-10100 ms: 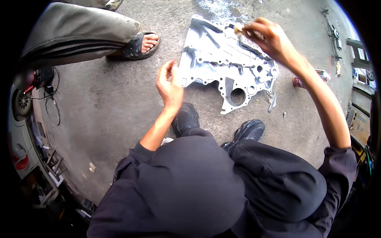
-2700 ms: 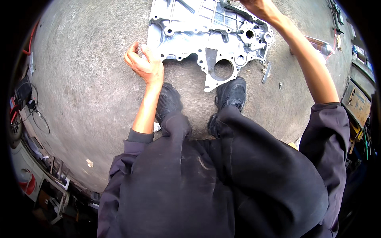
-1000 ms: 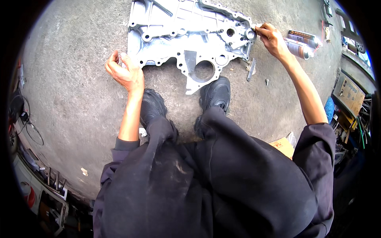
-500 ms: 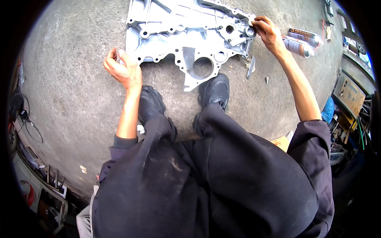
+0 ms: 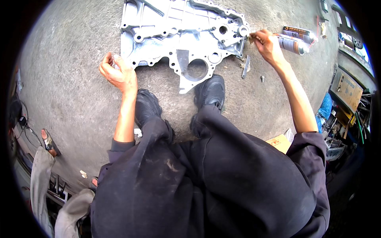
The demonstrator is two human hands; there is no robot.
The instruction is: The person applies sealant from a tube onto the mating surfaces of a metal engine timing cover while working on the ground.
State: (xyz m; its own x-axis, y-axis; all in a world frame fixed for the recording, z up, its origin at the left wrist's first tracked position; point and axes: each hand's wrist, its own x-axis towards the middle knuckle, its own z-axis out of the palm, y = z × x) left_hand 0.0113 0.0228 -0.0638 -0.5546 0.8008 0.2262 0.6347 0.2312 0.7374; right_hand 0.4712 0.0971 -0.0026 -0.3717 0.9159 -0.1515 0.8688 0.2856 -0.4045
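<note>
A large silver cast metal cover (image 5: 166, 43) with ribs and bolt holes lies on the floor above my shoes. My left hand (image 5: 117, 71) is at its lower-left corner, fingers curled and closed; whatever they hold is hidden. My right hand (image 5: 266, 43) is pinched just beside the cover's right end, on a small pale piece I cannot make out. A flat metal strip (image 5: 245, 67) and a small bolt (image 5: 262, 78) lie below that end.
Two spray cans (image 5: 290, 43) lie at right. A cardboard piece (image 5: 278, 142) is by my right leg. Boxes (image 5: 349, 89), a blue bag (image 5: 324, 107) and clutter line the right side. Cables (image 5: 25, 127) and another person's legs (image 5: 41, 178) with sandals are at lower left.
My right hand has lowered slightly from the cover's right end. The view has shifted, putting the cover and hands further left. Another person's legs have come into view at lower left.
</note>
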